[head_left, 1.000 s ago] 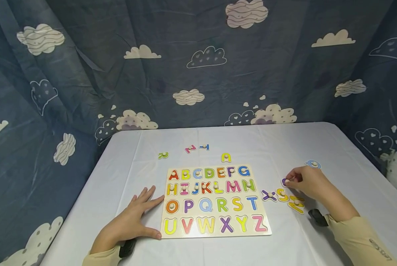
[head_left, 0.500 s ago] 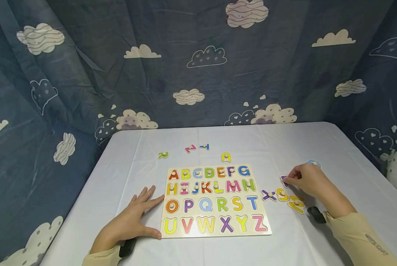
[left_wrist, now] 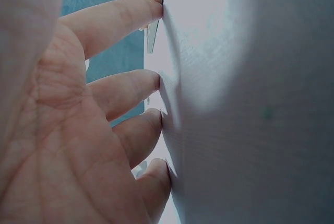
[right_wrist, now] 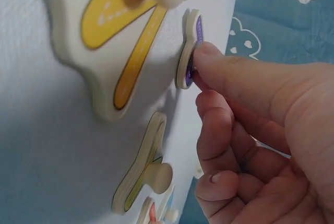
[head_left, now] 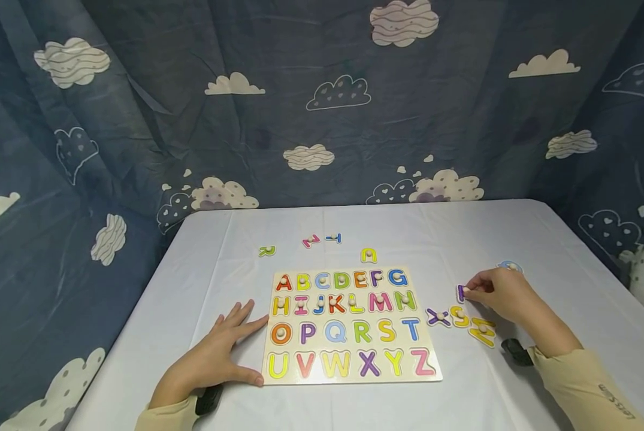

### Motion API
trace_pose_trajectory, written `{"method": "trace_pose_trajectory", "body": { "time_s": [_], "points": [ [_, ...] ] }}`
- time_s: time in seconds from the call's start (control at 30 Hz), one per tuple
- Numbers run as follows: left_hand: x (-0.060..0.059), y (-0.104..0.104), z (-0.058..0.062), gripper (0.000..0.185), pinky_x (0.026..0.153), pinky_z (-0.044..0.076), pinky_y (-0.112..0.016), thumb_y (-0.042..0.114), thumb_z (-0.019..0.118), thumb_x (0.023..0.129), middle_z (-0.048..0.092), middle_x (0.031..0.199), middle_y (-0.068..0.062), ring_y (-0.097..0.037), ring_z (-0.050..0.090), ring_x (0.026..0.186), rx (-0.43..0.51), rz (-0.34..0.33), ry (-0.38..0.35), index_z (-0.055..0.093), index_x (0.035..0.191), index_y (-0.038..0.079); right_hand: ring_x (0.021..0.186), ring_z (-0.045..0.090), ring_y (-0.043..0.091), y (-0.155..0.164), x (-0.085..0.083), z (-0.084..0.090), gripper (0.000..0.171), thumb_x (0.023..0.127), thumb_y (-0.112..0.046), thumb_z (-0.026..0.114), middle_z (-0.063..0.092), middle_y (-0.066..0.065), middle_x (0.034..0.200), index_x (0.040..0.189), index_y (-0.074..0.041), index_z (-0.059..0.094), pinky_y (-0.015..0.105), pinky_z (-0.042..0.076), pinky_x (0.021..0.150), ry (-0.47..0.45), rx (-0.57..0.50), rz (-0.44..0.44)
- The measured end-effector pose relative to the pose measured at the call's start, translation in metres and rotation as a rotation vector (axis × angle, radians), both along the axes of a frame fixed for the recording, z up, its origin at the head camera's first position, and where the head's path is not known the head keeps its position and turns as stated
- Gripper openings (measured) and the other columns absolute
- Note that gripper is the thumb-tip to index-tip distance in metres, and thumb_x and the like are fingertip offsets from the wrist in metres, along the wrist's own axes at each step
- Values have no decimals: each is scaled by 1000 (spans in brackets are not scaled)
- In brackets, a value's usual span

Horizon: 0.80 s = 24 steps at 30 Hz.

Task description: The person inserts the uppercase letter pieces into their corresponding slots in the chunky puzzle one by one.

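Note:
My right hand pinches a purple letter piece between thumb and forefinger, right of the puzzle board. In the right wrist view the purple piece stands on edge, partly hidden by the thumb; the other fingers are curled below. My left hand lies spread, its thumb and forefinger at the left edge of the alphabet puzzle board. In the left wrist view, one fingertip touches the board's side. Knobbed letters A to O fill the upper slots; the lower slots show printed letters.
Near my right hand lie a purple X, a yellow S, a yellow zigzag letter and a light blue piece. Behind the board are a green R, a pink piece, a blue T and a yellow U.
The purple piece has turned in my right fingers and now shows its long stroke nearly upright. The right hand shifted only slightly; the left hand has stayed put.

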<state>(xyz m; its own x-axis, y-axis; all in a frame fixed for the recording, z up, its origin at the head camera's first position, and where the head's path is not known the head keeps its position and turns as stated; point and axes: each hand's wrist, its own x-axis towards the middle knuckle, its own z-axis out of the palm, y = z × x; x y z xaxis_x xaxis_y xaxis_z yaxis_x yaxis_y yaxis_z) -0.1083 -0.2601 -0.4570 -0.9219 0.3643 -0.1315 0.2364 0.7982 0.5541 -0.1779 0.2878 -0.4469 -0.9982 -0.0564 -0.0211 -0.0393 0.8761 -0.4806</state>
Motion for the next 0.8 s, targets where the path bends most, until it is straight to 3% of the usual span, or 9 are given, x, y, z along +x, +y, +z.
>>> {"method": "trace_pose_trajectory", "body": {
  "time_s": [0.47, 0.8],
  "points": [
    [1, 0, 1, 115, 132, 9, -74, 56, 101, 59, 24, 179, -18, -48, 13, 167, 5, 1, 1, 56, 158, 21, 74, 53, 19, -9, 2, 5, 17, 97, -15, 78, 59, 3, 76, 96, 2, 75, 24, 39, 54, -20, -21, 19],
    [0, 1, 0, 115, 131, 9, -75, 56, 101, 60, 25, 178, -19, -49, 12, 166, 2, 2, 4, 56, 159, 20, 73, 51, 16, -47, 10, 18, 18, 98, -20, 77, 58, 0, 75, 96, -2, 76, 23, 37, 56, 4, -56, 105]
  ]
}}
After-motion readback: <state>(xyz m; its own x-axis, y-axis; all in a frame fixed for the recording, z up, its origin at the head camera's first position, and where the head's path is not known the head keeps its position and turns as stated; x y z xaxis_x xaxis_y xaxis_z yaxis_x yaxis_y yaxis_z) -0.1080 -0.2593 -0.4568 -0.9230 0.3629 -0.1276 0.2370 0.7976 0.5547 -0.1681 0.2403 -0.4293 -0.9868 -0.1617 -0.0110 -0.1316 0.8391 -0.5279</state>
